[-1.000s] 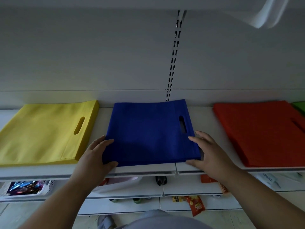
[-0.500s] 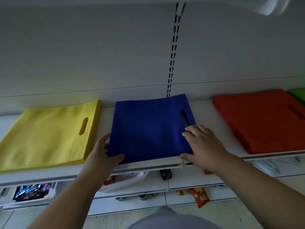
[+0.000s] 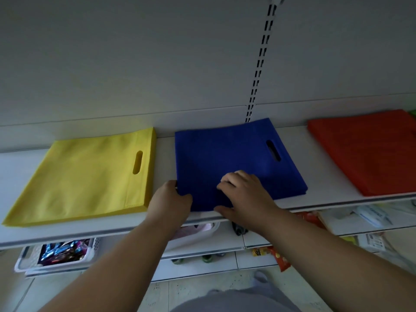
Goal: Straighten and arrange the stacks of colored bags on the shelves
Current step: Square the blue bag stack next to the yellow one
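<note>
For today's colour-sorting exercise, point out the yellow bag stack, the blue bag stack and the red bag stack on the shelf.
yellow bag stack (image 3: 90,176), head view, middle of the top bag.
blue bag stack (image 3: 225,152), head view, top bag above the hands.
red bag stack (image 3: 369,149), head view, middle of the top bag.

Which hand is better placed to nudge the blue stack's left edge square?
The left hand, probably: it grips the near left corner of the blue stack. The right hand rests on top near the front edge, fingers curled, away from that side.
</note>
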Available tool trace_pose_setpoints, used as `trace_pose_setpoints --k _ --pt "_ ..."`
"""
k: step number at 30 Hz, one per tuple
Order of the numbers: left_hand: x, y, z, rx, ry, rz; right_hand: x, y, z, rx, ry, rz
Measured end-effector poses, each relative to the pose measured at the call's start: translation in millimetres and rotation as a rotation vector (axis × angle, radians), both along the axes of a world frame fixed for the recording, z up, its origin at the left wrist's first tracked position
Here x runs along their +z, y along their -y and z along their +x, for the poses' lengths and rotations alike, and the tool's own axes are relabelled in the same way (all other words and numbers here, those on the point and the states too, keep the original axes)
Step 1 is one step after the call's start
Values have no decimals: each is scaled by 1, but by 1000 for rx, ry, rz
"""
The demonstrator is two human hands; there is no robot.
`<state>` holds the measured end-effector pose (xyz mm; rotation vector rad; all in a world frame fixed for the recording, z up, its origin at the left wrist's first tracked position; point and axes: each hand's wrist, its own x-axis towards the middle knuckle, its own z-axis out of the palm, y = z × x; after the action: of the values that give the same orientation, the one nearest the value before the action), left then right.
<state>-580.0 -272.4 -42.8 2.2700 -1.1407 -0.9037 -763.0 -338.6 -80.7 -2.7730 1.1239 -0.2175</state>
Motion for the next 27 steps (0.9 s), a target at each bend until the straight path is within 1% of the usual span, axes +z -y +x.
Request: trace_pose_setpoints --k 2,3,6,7,8,11,13,17,20,23,25,26,27 --pt "2 2 0 -11 -15 -15 0 1 0 0 2 -8" --pt "3 3 0 27 -76 -22 0 1 0 1 1 -10" --pt "8 7 2 223 -396 -36 0 -1 5 -21 -23 -15" --pt "8 8 3 269 -471 -44 -1 -2 7 -33 -27 -23" --pt "9 9 4 273 -490 -49 -2 -4 10 -43 -24 -33" --pt "11 12 7 197 -421 -55 -5 -6 15 -67 4 -57" --pt "12 14 9 176 -410 -35 -8 -7 14 -69 32 -74" --pt "15 15 14 231 -578 -32 -8 -8 15 -47 112 -97" --pt "15 16 15 243 -622 -36 -6 -6 15 -38 173 -89" --pt "14 16 15 292 -742 -18 -6 -5 16 -20 175 -78" --pt "13 16 15 343 -831 -40 -6 -6 17 -12 160 -79" --pt "13 17 16 367 -847 -58 -6 -7 18 -13 150 -80" --pt "12 18 16 381 -822 -73 -7 -8 19 -14 138 -82"
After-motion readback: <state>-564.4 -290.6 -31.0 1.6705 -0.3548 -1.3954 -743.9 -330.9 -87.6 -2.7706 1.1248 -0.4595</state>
